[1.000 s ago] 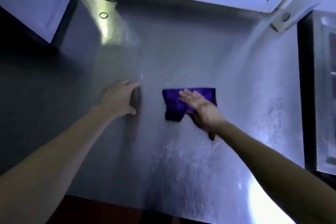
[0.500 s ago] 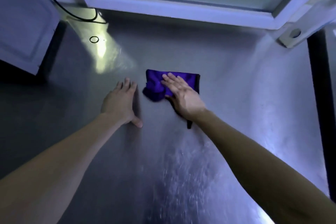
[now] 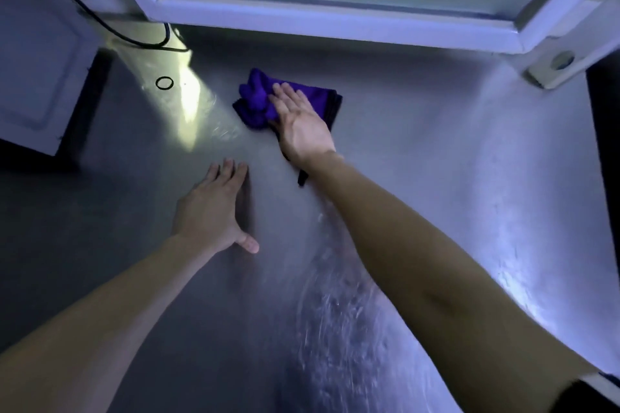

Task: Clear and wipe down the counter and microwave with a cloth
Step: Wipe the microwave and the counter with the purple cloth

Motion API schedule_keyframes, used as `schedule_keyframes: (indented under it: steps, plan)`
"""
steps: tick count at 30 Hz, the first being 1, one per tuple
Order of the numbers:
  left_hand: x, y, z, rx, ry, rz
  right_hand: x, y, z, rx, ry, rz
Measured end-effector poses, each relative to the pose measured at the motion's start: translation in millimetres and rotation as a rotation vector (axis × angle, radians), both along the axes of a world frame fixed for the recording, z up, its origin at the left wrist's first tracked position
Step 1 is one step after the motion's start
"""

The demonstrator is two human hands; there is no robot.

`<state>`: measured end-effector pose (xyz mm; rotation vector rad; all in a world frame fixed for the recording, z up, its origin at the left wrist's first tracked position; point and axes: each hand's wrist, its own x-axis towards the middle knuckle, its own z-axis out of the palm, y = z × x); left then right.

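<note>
Your right hand point(image 3: 302, 124) lies fully open, fingers straight and close together, palm down on the purple fabric cloth point(image 3: 255, 100). It presses the cloth flat against the brushed grey metal counter point(image 3: 436, 184) and grips nothing. Your left hand point(image 3: 214, 211) is open too, fingers straight and together, thumb spread to the side. It rests flat on the bare counter, lower in the frame and to the left, apart from the cloth.

The cloth sits in the upper middle of the frame, near the back of the counter, just below the white-framed frosted glass window point(image 3: 335, 15). Its left part is bunched into soft folds that stick out past your fingertips. Its right edge lies straighter and shows a dark border. A thin black strip point(image 3: 302, 178) shows beside your right wrist; I cannot tell whether it belongs to the cloth.

Left of the cloth, a small black ring point(image 3: 164, 82) lies on the counter beside a bright patch of light. A black cable point(image 3: 110, 27) runs down from the upper left. A white panelled box point(image 3: 33, 60) stands at the far left. Streaky smears catch the light at the lower middle.
</note>
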<state>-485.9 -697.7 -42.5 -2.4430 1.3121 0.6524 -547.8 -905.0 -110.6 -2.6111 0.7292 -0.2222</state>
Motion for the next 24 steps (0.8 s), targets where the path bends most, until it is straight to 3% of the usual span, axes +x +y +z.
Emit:
schedule_keyframes:
  steps: [2, 6, 10, 13, 18, 21, 24]
  plan:
    - [0, 1, 1, 0.009, 0.009, -0.002, -65, -30, -10, 0.009, -0.048, -0.060]
    - [-1, 0, 4, -0.005, 0.029, -0.004, -224, -78, -14, -0.037, -0.019, -0.392]
    - [-1, -1, 1, -0.012, 0.011, -0.001, -205, -68, -11, -0.024, 0.063, -0.610]
    - [-3, -2, 2, -0.009, 0.007, -0.006, -109, -35, -16, -0.045, -0.013, -0.387]
    - [-4, -4, 2, 0.018, 0.007, 0.004, 28, 33, 3, 0.012, 0.027, 0.083]
    - [-3, -5, -3, 0.088, -0.018, 0.010, -10, 7, -8, 0.043, -0.024, 0.114]
    - [-8, -10, 2, 0.149, -0.071, 0.018, -138, -50, -26, 0.029, -0.075, -0.056]
